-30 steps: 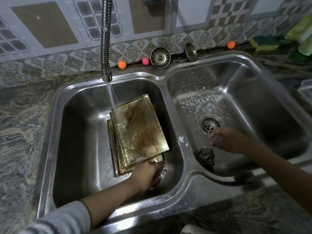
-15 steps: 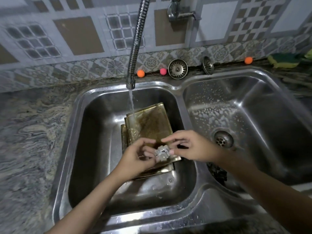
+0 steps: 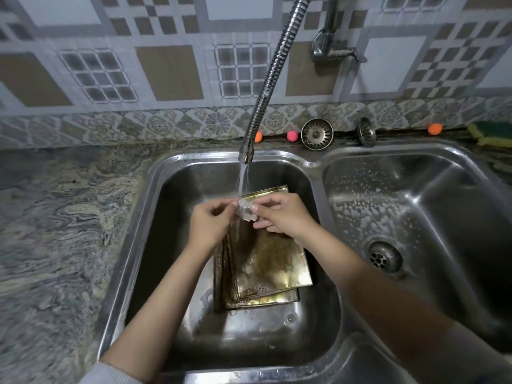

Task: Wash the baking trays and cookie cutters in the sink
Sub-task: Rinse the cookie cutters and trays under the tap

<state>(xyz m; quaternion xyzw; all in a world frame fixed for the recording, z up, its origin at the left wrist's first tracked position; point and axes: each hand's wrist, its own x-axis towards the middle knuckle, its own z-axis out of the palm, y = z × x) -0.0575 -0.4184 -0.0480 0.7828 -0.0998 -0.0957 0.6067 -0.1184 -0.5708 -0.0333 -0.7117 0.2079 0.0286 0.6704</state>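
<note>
The cookie cutter (image 3: 246, 212) sits directly under the water stream (image 3: 243, 180), pinched between the left hand (image 3: 212, 224) and right hand (image 3: 282, 217), both sets of fingers closed on it above 2 stacked baking trays (image 3: 270, 261).

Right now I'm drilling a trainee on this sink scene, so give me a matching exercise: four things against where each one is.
Things:
1. cookie cutter
2. baking trays
3. green sponge
4. drain

Places:
A. floor of the right basin
B. back ledge, far right
C. stacked on the left basin's floor
D. between both hands, under the running water

Pairs: 1-D, 2-C, 3-B, 4-A
</note>
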